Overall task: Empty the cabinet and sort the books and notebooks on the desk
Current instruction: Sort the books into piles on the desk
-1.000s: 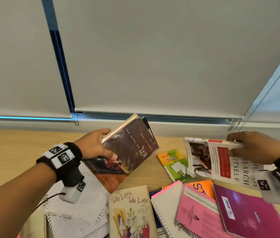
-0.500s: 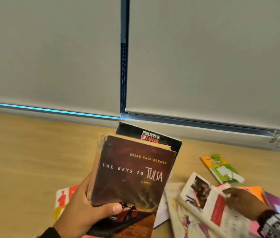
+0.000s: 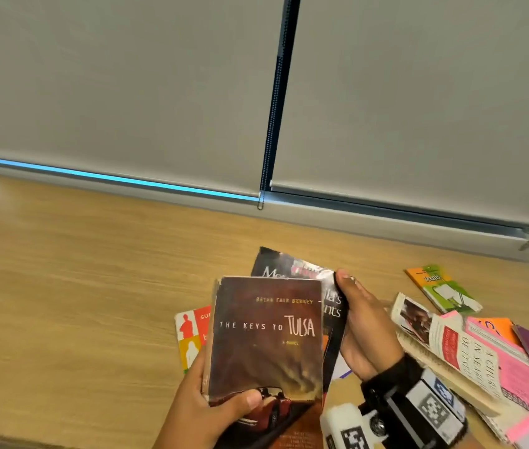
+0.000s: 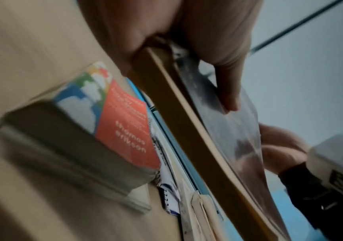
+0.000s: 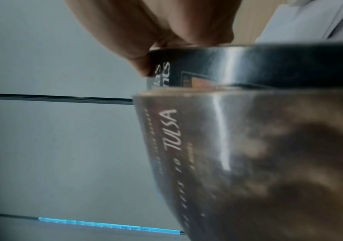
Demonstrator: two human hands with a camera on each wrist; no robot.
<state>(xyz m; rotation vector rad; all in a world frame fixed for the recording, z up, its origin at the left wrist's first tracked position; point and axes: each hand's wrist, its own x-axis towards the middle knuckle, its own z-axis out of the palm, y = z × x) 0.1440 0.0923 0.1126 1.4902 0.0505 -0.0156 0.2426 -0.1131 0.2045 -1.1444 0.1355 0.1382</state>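
Books, brown glossy "Keys to Tulsa" paperback [image 3: 266, 341] on black paperback [image 3: 331, 306]: held above wooden counter [image 3: 78, 286] | left hand [image 3: 204, 413] fingers clamped round brown one, right hand [image 3: 362, 332] fingers curled on black one | sorting judged midway: mixed notebook heap [image 3: 490, 351] unsorted at right; cabinet unseen

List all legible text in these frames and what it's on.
"BRIAN FAIR BERKEY", "THE KEYS TO TULSA": brown novel, held in left hand.
"...la's", "...nts": black book behind it, right hand gripping its edge; rest covered.
"thomas erikson": red book on desk.
"IN SEARCH": white book, partly readable.
Green booklet: too blurred.
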